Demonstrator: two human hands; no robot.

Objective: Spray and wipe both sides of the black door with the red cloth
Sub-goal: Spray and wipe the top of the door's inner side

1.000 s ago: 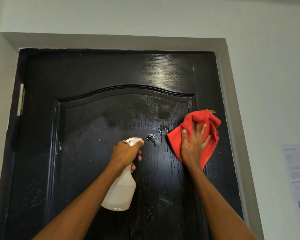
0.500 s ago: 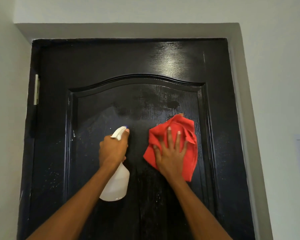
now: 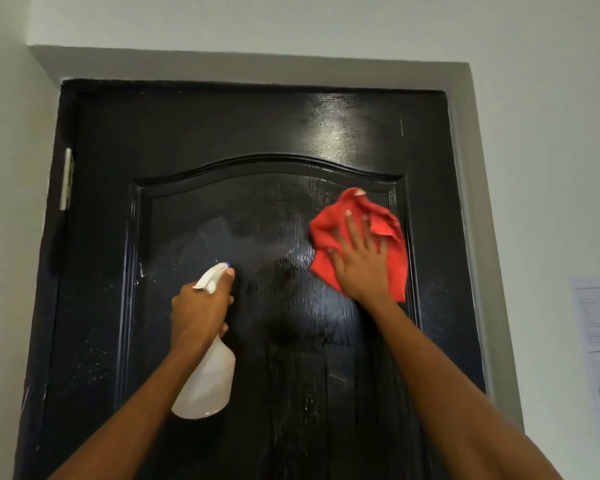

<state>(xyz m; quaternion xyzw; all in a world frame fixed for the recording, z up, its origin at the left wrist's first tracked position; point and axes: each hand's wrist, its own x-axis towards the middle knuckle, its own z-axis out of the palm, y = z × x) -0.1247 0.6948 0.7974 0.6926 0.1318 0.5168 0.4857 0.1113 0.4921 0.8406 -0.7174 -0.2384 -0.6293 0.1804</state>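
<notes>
The right hand [image 3: 361, 261] is pressing the red cloth [image 3: 357, 237] flat against the black door [image 3: 194, 140], fingers spread and almost straight, palm on the fabric. The cloth is lying under and around this hand, bunched, w/ most of it showing above and to both sides of the fingers. It is sitting in the upper right corner of the arched panel [image 3: 274, 341], just beside the panel's right moulding.

The left hand [image 3: 200, 311] is gripping the white spray bottle [image 3: 207, 382] by the neck, fingers curled round it, 1 finger near the trigger. The nozzle [image 3: 226, 264] is pointing up and to the right, toward the cloth hand.

The relation that matters: the wet, shiny area is lying to the left of and below the right hand, btw the 2 hands. So the next stroke, I think, is going leftward or downward from the cloth. The right hand is nearer to this wet patch; the left one is only holding the bottle apart from the door surface, as far as I can tell.
</notes>
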